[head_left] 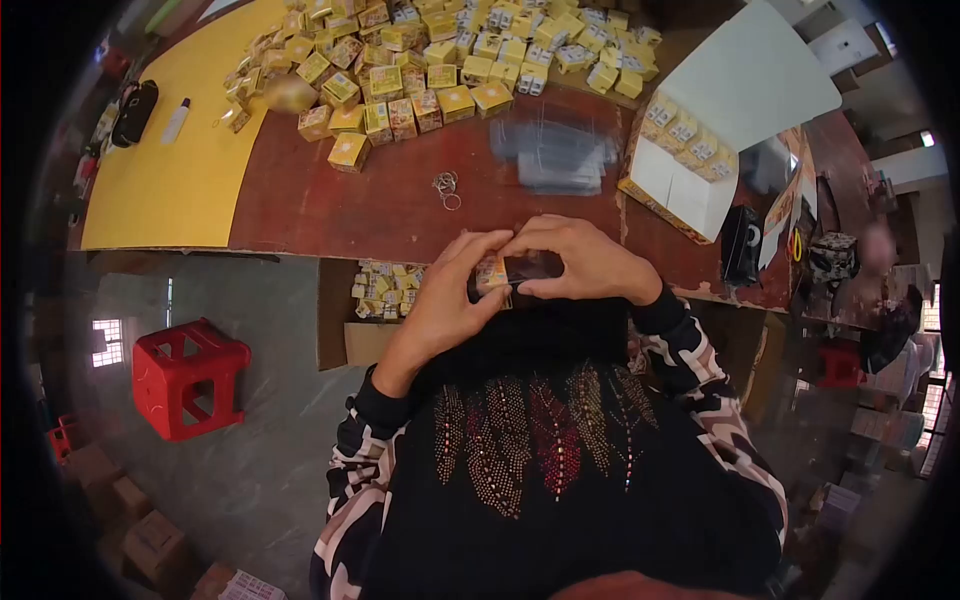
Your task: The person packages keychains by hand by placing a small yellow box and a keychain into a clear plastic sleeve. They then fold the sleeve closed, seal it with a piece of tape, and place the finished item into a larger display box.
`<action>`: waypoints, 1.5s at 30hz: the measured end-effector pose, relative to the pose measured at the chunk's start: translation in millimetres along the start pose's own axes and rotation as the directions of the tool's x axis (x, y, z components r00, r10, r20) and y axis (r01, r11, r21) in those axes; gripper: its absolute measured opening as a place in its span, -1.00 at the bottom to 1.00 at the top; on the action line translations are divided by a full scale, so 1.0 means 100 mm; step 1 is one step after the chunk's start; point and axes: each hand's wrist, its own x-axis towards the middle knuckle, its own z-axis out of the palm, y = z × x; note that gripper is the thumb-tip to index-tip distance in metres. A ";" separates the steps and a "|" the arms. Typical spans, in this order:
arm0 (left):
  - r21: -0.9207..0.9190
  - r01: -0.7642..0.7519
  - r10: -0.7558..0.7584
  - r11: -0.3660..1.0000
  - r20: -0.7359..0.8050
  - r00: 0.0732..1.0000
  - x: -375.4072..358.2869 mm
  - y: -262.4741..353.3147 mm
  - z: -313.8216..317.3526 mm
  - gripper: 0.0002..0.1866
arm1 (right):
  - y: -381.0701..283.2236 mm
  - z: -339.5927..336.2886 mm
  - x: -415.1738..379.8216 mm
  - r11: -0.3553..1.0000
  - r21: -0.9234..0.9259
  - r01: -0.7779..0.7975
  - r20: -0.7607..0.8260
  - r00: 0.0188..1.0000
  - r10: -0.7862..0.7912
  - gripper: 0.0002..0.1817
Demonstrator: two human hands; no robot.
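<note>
Close in front of my body, at the table's edge, both hands meet around a small yellow-orange printed box (492, 272). My left hand (445, 295) grips it, fingers over the far side and thumb on the near side. My right hand (580, 260) curves in from the other side, its thumb and fingers pinching what looks like a clear plastic sleeve (537, 267) beside the box. How far the sleeve covers the box is hard to make out. Beyond the hands lie some metal rings (447, 190) and a stack of flat clear plastic sleeves (555, 155).
A large heap of small yellow boxes (400, 85) covers the table's back. At right, an open carton (690, 195) holds a row of them. A yellow sheet (190, 150) lies at left. More boxes (385, 290) sit below the tabletop; a red stool (190, 380) stands on the floor.
</note>
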 end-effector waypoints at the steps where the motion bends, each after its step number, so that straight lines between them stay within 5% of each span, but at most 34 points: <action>1: 0.023 0.029 -0.031 0.999 0.049 0.998 0.00 0.01 0.00 -0.36 | 0.00 -0.09 0.06 0.996 0.089 -0.008 0.070 0.998 0.002 -0.58; 2: 0.048 0.058 -0.063 0.997 0.097 0.993 -0.01 0.00 -0.01 -0.37 | 0.02 -0.19 0.12 0.984 0.177 -0.024 0.140 0.990 -0.001 -0.58; 3: -0.002 0.182 -0.180 0.983 0.120 0.976 -0.03 0.00 -0.20 -0.36 | 0.02 -0.27 0.34 0.965 0.263 -0.018 0.027 1.000 0.011 -0.64; 5: -0.024 0.168 -0.166 0.985 0.090 0.982 -0.09 -0.13 -0.22 -0.36 | 0.25 -0.54 0.67 0.962 0.260 -0.084 -0.274 0.949 0.157 -0.70; 7: -0.042 0.157 -0.153 0.987 0.072 0.986 -0.16 -0.24 -0.20 -0.37 | 0.68 -0.70 1.02 0.986 -0.023 -0.164 -0.539 0.833 0.126 -0.73; 10: -0.190 0.330 -0.286 0.925 0.229 0.931 -0.23 -0.38 -0.20 -0.42 | 0.99 -0.83 1.40 0.890 -0.306 -0.337 -0.532 0.836 0.133 -0.77; 13: -0.307 0.347 -0.284 0.886 0.233 0.930 -0.26 -0.47 -0.25 -0.49 | 1.14 -0.91 1.62 0.846 -0.363 -0.390 -0.545 0.826 0.147 -0.80; 15: -0.415 0.392 -0.320 0.821 0.234 0.918 -0.26 -0.47 -0.31 -0.49 | 1.26 -1.08 1.65 0.762 -0.418 -0.495 -0.694 0.715 0.084 -0.80; 19: -0.555 0.407 -0.350 0.725 0.212 0.912 -0.27 -0.55 -0.31 -0.47 | 1.52 -1.25 1.53 0.779 -0.419 -0.466 -0.468 0.846 0.254 -0.68; 22: -0.549 0.396 -0.324 0.736 0.228 0.918 -0.22 -0.56 -0.24 -0.48 | 1.59 -1.20 1.51 0.819 -0.325 -0.473 -0.449 0.839 0.307 -0.47; 30: -0.496 0.328 -0.309 0.804 0.123 0.943 -0.17 -0.42 -0.15 -0.50 | 1.52 -1.19 1.43 0.830 -0.386 -0.404 -0.499 0.848 0.180 -0.55; 34: -0.525 0.263 -0.290 0.809 0.033 0.957 -0.16 -0.39 -0.19 -0.50 | 0.99 -1.29 1.03 0.872 -0.417 -0.259 -0.587 0.809 -0.040 -0.57; 36: -0.528 0.258 -0.293 0.809 0.018 0.956 -0.15 -0.36 -0.20 -0.50 | 0.84 -1.33 0.74 0.971 -0.193 -0.139 -0.581 0.814 0.001 -0.52; 37: -0.536 0.254 -0.303 0.805 -0.004 0.953 -0.15 -0.34 -0.19 -0.50 | 0.76 -1.33 0.57 0.992 -0.068 -0.102 -0.497 0.866 0.055 -0.60; 40: -0.560 0.270 -0.304 0.783 0.034 0.952 -0.15 -0.32 -0.17 -0.49 | 0.60 -1.30 0.07 0.981 -0.102 -0.166 -0.191 0.971 0.145 -0.70; 42: -0.539 0.280 -0.302 0.795 0.050 0.952 -0.16 -0.33 -0.11 -0.50 | 0.58 -1.24 -0.14 0.940 -0.091 -0.329 0.102 0.936 0.338 -0.72; 43: -0.537 0.293 -0.306 0.791 0.068 0.950 -0.15 -0.30 -0.09 -0.50 | 0.56 -1.18 -0.22 0.954 -0.063 -0.294 0.187 0.935 0.300 -0.67; 45: -0.536 0.302 -0.297 0.788 0.097 0.950 -0.14 -0.28 -0.02 -0.50 | 0.65 -1.00 -0.38 0.954 -0.010 -0.300 0.208 0.932 0.295 -0.66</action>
